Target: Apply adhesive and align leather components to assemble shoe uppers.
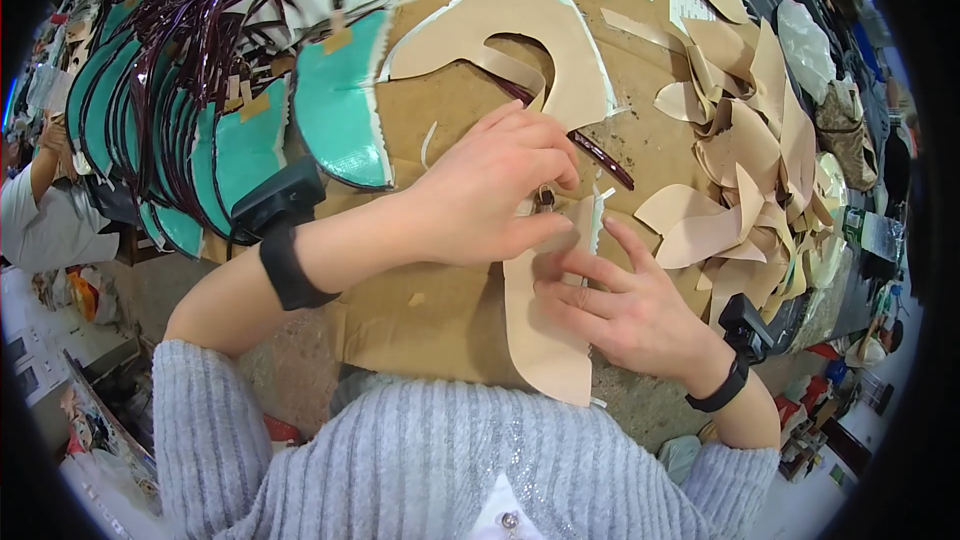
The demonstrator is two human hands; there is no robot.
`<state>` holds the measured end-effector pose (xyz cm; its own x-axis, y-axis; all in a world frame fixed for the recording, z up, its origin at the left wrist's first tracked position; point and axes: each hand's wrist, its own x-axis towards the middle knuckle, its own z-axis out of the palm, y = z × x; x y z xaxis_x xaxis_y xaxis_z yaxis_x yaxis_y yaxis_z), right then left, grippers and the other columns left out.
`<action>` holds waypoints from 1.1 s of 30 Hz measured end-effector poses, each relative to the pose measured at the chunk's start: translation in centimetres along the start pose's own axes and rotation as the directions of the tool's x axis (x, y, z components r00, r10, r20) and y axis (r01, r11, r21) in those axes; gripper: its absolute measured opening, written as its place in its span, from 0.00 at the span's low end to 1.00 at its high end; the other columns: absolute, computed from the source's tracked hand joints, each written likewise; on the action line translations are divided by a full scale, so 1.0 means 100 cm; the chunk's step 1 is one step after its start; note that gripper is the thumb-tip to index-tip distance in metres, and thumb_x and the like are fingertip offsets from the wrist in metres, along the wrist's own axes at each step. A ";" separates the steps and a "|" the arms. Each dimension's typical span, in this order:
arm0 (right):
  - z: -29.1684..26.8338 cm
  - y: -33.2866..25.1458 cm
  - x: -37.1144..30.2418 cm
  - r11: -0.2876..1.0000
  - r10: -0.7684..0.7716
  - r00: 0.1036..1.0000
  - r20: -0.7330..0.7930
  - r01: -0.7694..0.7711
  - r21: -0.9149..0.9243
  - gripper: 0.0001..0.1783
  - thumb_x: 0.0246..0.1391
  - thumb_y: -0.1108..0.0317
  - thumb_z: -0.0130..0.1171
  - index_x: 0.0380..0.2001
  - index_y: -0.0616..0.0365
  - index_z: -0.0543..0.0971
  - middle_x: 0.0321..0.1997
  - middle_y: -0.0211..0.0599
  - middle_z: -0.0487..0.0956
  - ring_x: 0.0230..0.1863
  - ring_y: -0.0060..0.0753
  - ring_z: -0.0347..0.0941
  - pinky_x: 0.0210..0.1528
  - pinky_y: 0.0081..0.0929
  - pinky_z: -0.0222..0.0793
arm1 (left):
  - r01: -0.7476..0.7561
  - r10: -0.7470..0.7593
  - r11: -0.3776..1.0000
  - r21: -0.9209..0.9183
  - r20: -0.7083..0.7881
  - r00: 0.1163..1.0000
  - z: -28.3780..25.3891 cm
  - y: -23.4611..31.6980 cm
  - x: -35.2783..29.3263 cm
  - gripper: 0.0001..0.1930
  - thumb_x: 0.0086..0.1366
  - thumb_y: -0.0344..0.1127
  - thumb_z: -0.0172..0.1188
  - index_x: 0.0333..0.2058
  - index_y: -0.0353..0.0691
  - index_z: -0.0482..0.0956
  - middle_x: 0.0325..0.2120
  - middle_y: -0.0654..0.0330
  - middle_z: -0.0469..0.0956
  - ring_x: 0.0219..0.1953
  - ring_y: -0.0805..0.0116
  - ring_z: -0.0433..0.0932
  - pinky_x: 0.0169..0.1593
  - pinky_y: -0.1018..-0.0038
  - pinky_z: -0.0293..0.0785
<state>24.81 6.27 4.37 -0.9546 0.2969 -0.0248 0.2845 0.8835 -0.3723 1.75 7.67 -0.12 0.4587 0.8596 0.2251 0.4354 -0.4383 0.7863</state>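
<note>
Beige piece, head view (545,345): lying beneath the hands on brown cardboard (420,330), looking smooth and matte, its lower end curving, a white strip (598,212) edging its right side.
Left hand (490,183): curling at the piece's upper end; whether it is gripping, I cannot tell.
Right hand (630,310): resting on the piece, fingers spreading loosely, gripping nothing.
Green panels (342,105): shining, curving, fraying white along edges.
Beige heap (750,140): overlapping in thin, curling shapes.
</note>
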 end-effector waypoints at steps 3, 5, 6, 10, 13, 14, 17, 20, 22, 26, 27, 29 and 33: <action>0.002 0.003 -0.002 1.000 -0.010 1.000 -0.003 0.010 0.020 0.12 0.46 0.67 0.56 0.38 0.48 0.76 0.45 0.21 0.78 0.58 0.23 0.67 0.64 0.53 0.55 | 0.085 -0.083 0.996 -0.014 0.116 0.990 0.003 0.003 0.011 0.05 0.53 0.31 0.62 0.29 0.41 0.76 0.40 0.61 0.74 0.56 0.57 0.68 0.67 0.48 0.46; 0.000 0.002 -0.001 0.999 -0.018 1.000 -0.006 0.018 0.031 0.12 0.46 0.67 0.56 0.38 0.48 0.76 0.46 0.21 0.78 0.58 0.24 0.67 0.63 0.52 0.56 | 0.083 -0.080 0.996 -0.025 0.097 0.992 0.007 0.001 0.010 0.04 0.53 0.31 0.61 0.28 0.41 0.76 0.38 0.60 0.75 0.53 0.58 0.69 0.67 0.46 0.44; -0.002 0.001 -0.002 0.999 -0.037 0.999 0.015 0.036 0.031 0.13 0.46 0.67 0.55 0.39 0.49 0.76 0.47 0.24 0.77 0.58 0.26 0.68 0.61 0.48 0.59 | 0.079 -0.076 0.996 -0.037 0.077 0.994 0.009 0.000 0.009 0.04 0.53 0.32 0.59 0.27 0.40 0.75 0.35 0.59 0.75 0.50 0.59 0.70 0.67 0.44 0.43; 0.004 0.005 -0.004 0.989 -0.066 0.997 0.033 0.061 0.134 0.17 0.47 0.68 0.53 0.43 0.56 0.75 0.49 0.32 0.77 0.57 0.31 0.69 0.55 0.33 0.67 | 0.199 -0.180 0.976 -0.093 0.183 0.967 0.007 0.006 0.015 0.03 0.56 0.29 0.60 0.27 0.42 0.74 0.29 0.65 0.74 0.46 0.64 0.74 0.68 0.45 0.36; 0.001 0.007 -0.002 0.990 -0.123 0.992 0.033 0.121 0.073 0.19 0.47 0.69 0.51 0.46 0.59 0.74 0.49 0.36 0.76 0.56 0.33 0.70 0.51 0.26 0.69 | 0.281 -0.250 0.956 -0.086 0.261 0.932 0.005 0.008 0.017 0.03 0.56 0.28 0.59 0.27 0.42 0.73 0.25 0.65 0.73 0.37 0.67 0.75 0.69 0.46 0.34; 0.001 0.007 -0.002 0.990 -0.125 0.991 0.036 0.122 0.076 0.19 0.47 0.69 0.51 0.46 0.59 0.74 0.49 0.36 0.76 0.56 0.33 0.70 0.51 0.26 0.69 | 0.285 -0.250 0.952 -0.115 0.246 0.936 0.005 0.007 0.015 0.03 0.57 0.27 0.58 0.27 0.42 0.72 0.25 0.65 0.72 0.35 0.67 0.75 0.69 0.46 0.33; 0.003 0.006 -0.001 0.991 -0.119 0.992 0.050 0.116 0.071 0.19 0.48 0.68 0.51 0.46 0.59 0.75 0.48 0.34 0.77 0.56 0.31 0.71 0.49 0.26 0.71 | 0.281 -0.249 0.951 -0.128 0.223 0.943 0.004 0.008 0.013 0.03 0.57 0.25 0.56 0.28 0.42 0.73 0.24 0.64 0.72 0.35 0.66 0.75 0.69 0.46 0.34; 0.009 0.011 0.000 0.984 -0.138 0.990 -0.037 0.141 0.110 0.20 0.45 0.70 0.54 0.45 0.59 0.76 0.47 0.34 0.78 0.54 0.32 0.73 0.46 0.26 0.74 | 0.093 -0.095 0.994 -0.056 -0.035 0.995 0.004 0.004 0.010 0.08 0.54 0.20 0.52 0.30 0.41 0.75 0.26 0.61 0.74 0.39 0.62 0.76 0.68 0.47 0.42; 0.014 0.017 -0.003 0.952 -0.066 0.986 -0.154 0.108 0.287 0.19 0.42 0.73 0.57 0.42 0.59 0.78 0.45 0.34 0.80 0.51 0.33 0.75 0.46 0.28 0.76 | -0.068 0.077 0.997 0.043 -0.266 0.961 -0.001 0.003 0.005 0.12 0.52 0.17 0.49 0.32 0.40 0.76 0.28 0.59 0.75 0.41 0.59 0.76 0.67 0.48 0.48; 0.003 0.020 -0.003 0.838 0.081 0.983 -0.167 0.024 0.545 0.20 0.40 0.74 0.64 0.42 0.60 0.80 0.44 0.38 0.81 0.49 0.43 0.77 0.51 0.33 0.75 | -0.249 0.249 0.968 -0.002 -0.061 0.967 -0.026 0.007 -0.024 0.23 0.44 0.13 0.44 0.39 0.36 0.78 0.38 0.54 0.78 0.48 0.53 0.75 0.52 0.63 0.72; -0.002 0.021 -0.002 0.796 0.113 0.983 -0.148 -0.001 0.605 0.21 0.40 0.74 0.65 0.42 0.60 0.80 0.44 0.41 0.80 0.48 0.45 0.77 0.51 0.34 0.74 | -0.176 0.174 0.979 -0.099 -0.036 0.984 -0.024 0.008 -0.029 0.24 0.44 0.13 0.44 0.40 0.35 0.78 0.39 0.53 0.77 0.48 0.53 0.75 0.51 0.64 0.72; -0.004 0.029 -0.002 0.726 0.137 0.975 -0.178 0.024 0.687 0.18 0.44 0.77 0.61 0.43 0.62 0.80 0.44 0.44 0.81 0.47 0.46 0.78 0.51 0.34 0.74 | -0.046 0.053 0.965 -0.256 0.022 0.998 -0.027 0.015 -0.030 0.21 0.49 0.14 0.47 0.42 0.34 0.78 0.39 0.51 0.77 0.46 0.53 0.75 0.49 0.65 0.73; 0.000 0.036 -0.005 0.435 0.274 0.959 -0.072 -0.057 0.899 0.16 0.53 0.81 0.52 0.46 0.66 0.78 0.49 0.46 0.79 0.53 0.43 0.74 0.55 0.35 0.70 | -0.019 0.070 0.895 -0.447 0.098 0.993 -0.028 0.018 -0.014 0.10 0.61 0.25 0.57 0.42 0.33 0.77 0.37 0.54 0.78 0.41 0.59 0.75 0.46 0.69 0.71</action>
<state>26.36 9.30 3.02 -0.8311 0.5529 -0.0591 0.0983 0.0414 -0.9943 -0.26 6.37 2.58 0.5617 0.7969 0.2225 0.0348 -0.2914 0.9560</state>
